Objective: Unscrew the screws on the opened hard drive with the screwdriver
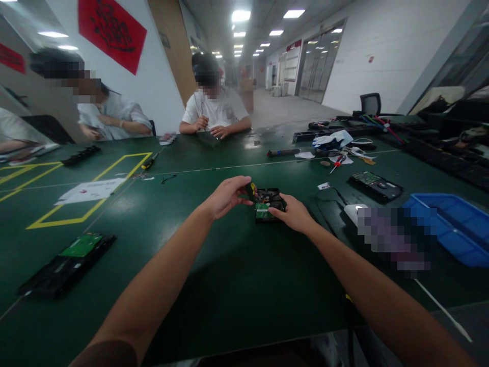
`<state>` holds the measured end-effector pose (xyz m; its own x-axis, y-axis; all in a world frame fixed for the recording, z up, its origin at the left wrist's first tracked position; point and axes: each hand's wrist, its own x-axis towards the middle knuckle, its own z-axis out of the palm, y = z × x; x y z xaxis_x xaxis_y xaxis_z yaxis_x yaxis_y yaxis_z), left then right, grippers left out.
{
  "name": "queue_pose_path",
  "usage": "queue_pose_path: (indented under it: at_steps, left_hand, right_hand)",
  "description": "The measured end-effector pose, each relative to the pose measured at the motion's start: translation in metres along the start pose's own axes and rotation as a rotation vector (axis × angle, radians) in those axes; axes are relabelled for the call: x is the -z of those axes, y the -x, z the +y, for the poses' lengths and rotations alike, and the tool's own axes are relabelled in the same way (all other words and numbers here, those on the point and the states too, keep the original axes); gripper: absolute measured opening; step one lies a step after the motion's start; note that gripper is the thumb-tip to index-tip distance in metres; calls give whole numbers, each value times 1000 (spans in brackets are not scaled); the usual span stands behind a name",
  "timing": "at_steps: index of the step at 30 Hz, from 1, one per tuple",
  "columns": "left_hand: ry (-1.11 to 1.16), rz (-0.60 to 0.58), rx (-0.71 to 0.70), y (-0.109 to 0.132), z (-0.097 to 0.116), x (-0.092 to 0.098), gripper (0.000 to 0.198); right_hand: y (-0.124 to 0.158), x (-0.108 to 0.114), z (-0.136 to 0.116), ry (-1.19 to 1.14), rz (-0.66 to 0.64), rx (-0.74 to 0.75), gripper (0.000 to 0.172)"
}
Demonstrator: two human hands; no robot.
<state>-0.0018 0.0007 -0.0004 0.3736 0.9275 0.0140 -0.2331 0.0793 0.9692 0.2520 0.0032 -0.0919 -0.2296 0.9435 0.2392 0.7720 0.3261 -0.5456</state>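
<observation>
Ahead of me on the green table is a black hard drive [263, 216] with a green circuit board showing. My right hand [296, 213] grips its right side, with the thumb lying over the board. At the drive's left edge, my left hand [230, 198] pinches a black-and-yellow screwdriver [250, 190] between thumb and fingers. The screwdriver's handle stands roughly upright; its tip is too small to make out. Another hard drive [375, 185] lies to the right, and a long black unit with a green board [69, 262] rests at the left.
A blue plastic bin [458, 234] sits at the right, beside a blurred-out item. Beyond lie a red screwdriver [337, 162], cloths [333, 138] and a black tool [283, 152]. Paper [89, 191] and a yellow-black screwdriver [150, 161] are at the left. Several people sit across the table [229, 285].
</observation>
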Motion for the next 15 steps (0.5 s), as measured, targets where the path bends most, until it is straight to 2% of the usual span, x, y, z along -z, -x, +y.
queue_pose_path:
  at_steps: [8,15]
  left_hand:
    - [-106,-2,-31,0,5,4,33]
    - [-8,18,-32,2,7,-3,23]
  right_hand:
    - [2,2,-5,-17,6,-30,55]
    - [0,2,-4,-7,2,-23,56]
